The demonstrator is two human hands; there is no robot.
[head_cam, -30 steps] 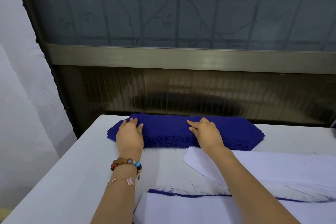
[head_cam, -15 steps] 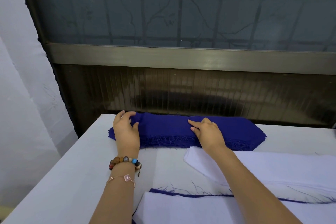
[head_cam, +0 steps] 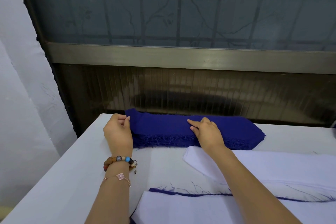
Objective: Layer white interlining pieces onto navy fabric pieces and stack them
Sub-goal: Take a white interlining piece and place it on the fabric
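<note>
Navy stack (head_cam: 181, 132): lies along the far edge of the table (head_cam: 63, 178), under the window (head_cam: 181, 14). Many plies, with frayed threads along the near side.

Top navy piece (head_cam: 145, 123): its left tip is raised off the plies below while the rest lies flat.

Left hand (head_cam: 118, 132): at the stack's left end, fingers curled in, thumb and fingertips pinching the raised tip. Likely peeling a single ply free. The pinch point itself is partly masked by the knuckles.

Right hand (head_cam: 207, 134): on top of the stack near its middle, forefinger out straight, the others loosely bent, tips pressing down and gripping nothing. Probably pinning the lower plies so only one lifts.

White interlining pile (head_cam: 272, 167): just in front of the navy stack on the right, its pointed end towards the centre. The right forearm crosses it.

Layered pile (head_cam: 200, 209): nearest the body, white on top with a navy edge showing along its far side. This looks like the place for finished pairs, so supply sits far and output sits near.

Bead bracelet (head_cam: 120, 162) and chain bracelet (head_cam: 120, 176) on the left wrist.

Hard to tell:
- How many plies the left hand has taken.
- The number of finished pairs.
- The right ends of both white piles, which run out of view.
- What is outside, since the glass is frosted and shows only bars and branches.
</note>
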